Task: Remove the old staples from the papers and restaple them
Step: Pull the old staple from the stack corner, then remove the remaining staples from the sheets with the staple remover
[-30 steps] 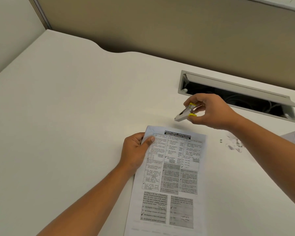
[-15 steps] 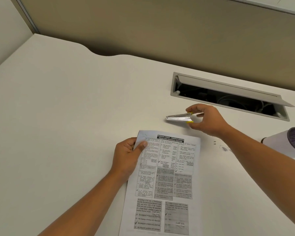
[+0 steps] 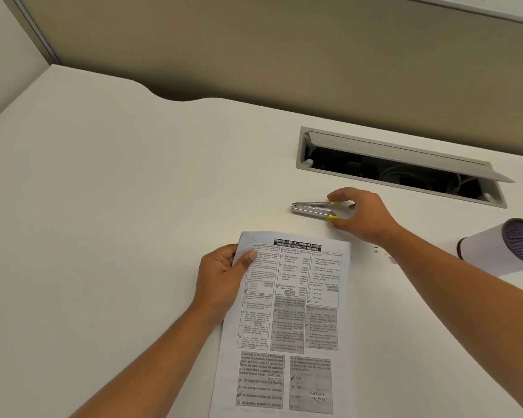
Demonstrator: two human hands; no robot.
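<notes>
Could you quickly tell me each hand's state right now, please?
Left hand: grips the papers at their top-left corner.
Right hand: pinches the staple remover by its yellow handles.

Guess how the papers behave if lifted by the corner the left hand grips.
Probably floppy: the papers are thin sheets lying flat on the desk, so the far end would sag. Likely light, since the left hand pinches just one corner. I cannot see a staple there, so the sheets may slide apart.
</notes>
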